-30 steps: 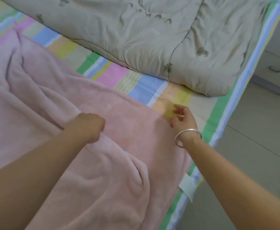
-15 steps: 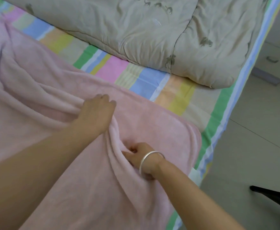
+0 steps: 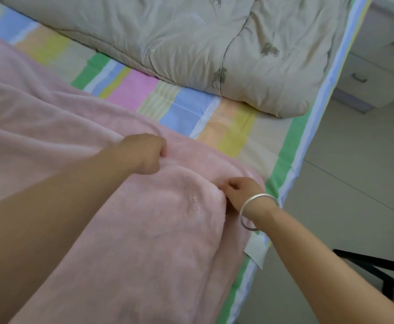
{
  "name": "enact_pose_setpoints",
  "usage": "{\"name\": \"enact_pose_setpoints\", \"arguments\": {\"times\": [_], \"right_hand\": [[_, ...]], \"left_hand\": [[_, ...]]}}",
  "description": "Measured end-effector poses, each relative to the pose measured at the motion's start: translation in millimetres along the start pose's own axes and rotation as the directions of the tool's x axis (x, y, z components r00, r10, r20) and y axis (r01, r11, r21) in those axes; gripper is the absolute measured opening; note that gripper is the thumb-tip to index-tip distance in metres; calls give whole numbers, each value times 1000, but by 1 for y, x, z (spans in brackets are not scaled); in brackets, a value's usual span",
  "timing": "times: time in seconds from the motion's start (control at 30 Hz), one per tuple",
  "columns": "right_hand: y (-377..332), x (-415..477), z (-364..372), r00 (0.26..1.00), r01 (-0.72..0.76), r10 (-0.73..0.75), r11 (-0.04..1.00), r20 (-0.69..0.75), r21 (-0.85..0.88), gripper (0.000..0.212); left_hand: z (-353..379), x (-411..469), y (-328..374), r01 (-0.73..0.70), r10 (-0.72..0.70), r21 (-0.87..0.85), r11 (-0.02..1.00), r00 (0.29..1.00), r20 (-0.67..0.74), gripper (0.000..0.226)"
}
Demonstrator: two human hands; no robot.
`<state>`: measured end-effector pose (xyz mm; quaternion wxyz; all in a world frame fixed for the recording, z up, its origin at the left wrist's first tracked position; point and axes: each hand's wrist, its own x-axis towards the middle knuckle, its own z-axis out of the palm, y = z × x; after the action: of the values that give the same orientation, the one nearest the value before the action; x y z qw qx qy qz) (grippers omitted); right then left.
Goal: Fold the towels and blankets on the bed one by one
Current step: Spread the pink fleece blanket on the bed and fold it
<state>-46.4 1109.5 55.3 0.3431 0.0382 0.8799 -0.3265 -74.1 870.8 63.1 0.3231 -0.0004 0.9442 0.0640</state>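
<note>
A pink fleece blanket (image 3: 79, 127) lies spread over the near part of the bed, its far edge running diagonally across the striped sheet (image 3: 191, 106). My left hand (image 3: 144, 152) has its fingers curled into a raised fold of the pink blanket near that far edge. My right hand (image 3: 242, 194), with a silver bangle on the wrist, pinches the blanket close to its right corner by the bed's side. A beige quilted blanket (image 3: 191, 43) lies folded across the far part of the bed.
The bed's right edge (image 3: 305, 141) drops to a pale tiled floor (image 3: 354, 183). A white drawer unit (image 3: 382, 57) stands at the far right. A black frame leg (image 3: 378, 270) shows on the floor at the lower right.
My right hand went from the sheet beyond the blanket's edge into a fold, then out to the right corner. My left hand moved farther along the fold. The blanket's right part lies smoother.
</note>
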Motion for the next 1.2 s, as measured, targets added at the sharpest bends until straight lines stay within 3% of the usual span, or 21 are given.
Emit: {"name": "enact_pose_setpoints", "arguments": {"times": [0.03,0.1,0.17,0.23,0.3,0.37,0.43,0.47,0.53,0.6,0.67,0.77,0.9,1.0,1.2], "right_hand": [[-5,-1,5,999,22,-16,990,42,-139,30],[-14,-5,15,990,-10,43,973,136,-232,39],[-24,-7,21,971,-100,136,978,196,-185,43],[-31,-8,26,934,-260,248,966,256,12,42],[-34,-12,32,889,-389,282,880,361,272,41],[-33,-16,40,895,-401,207,762,396,508,23],[-27,-14,42,941,-335,203,650,270,682,13],[-22,-10,38,965,-253,229,659,132,708,12],[-8,-3,24,947,-64,235,807,-220,587,14],[4,0,7,890,62,161,884,-427,462,17],[12,3,-5,869,77,109,934,-482,349,18],[19,13,-10,860,13,96,978,-502,209,22],[31,23,-12,851,-53,136,983,-507,176,25],[39,27,-17,847,-41,117,987,-519,155,26],[47,37,-15,847,-75,42,996,-530,-42,31]], "left_hand": [[-3,-1,1,-20,13,98,995,997,72,41],[-6,-1,6,-50,1,323,945,989,151,50],[-3,-2,13,-53,-13,498,865,992,129,48],[1,-4,18,-57,-6,607,792,995,101,38],[3,-5,19,-64,-16,637,768,993,120,33],[-2,-6,15,-84,-11,588,804,988,156,30],[-8,-3,7,-110,27,445,889,982,188,26],[-11,-2,2,-120,60,345,931,982,181,25],[-17,1,-6,-123,116,110,986,991,66,25],[-20,7,-9,-132,126,-64,989,988,-92,27],[-21,11,-4,-142,125,-116,983,982,-140,29],[-20,18,5,-152,135,-175,973,985,-107,20],[-24,24,9,-142,99,-459,877,988,-116,13],[-23,40,17,-222,129,-277,935,940,-317,20],[9,60,36,-168,172,45,985,897,-407,29]]}}
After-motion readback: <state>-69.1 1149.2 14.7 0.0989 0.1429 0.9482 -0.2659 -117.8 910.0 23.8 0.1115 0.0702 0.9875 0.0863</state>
